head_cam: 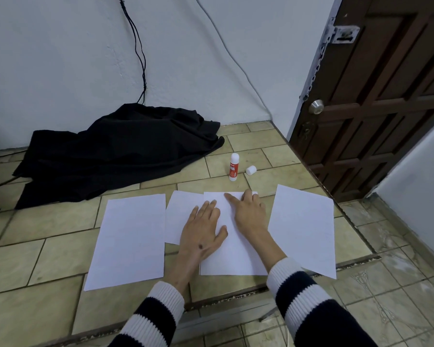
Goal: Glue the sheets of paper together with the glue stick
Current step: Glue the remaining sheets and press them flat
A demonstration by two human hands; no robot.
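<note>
Striped navy-and-white knit sleeves, two, nearest item, one on each forearm.

Left hand (pixel 203 227): flat, fingers spread, palm down, holding nothing; it presses across the seam where two sheets overlap.

Right hand (pixel 248 212): flat, forefinger stretched toward the far edge, other fingers loosely together, holding nothing; it presses the upper sheet.

White rectangular paper sheet, centre, uppermost (pixel 233 251): lies over the right part of a second white sheet (pixel 179 219), which shows at its left. I judge this pair joined or being pressed; no glue line is visible to confirm it.

White paper sheet, left (pixel 130 239): loose on the tiled floor (pixel 35 259), just beside the pair, not yet joined.

White paper sheet, right (pixel 303 229): loose, its left edge close to the pair, not yet joined.

Red-and-white glue stick (pixel 233 167): upright beyond the sheets, apart from both hands. White cap (pixel 251 170): off, lying just beside it.

Black crumpled cloth (pixel 115 154): far left, by the wall.

Remaining, by my judgement: two sheets to glue, cap to replace.
</note>
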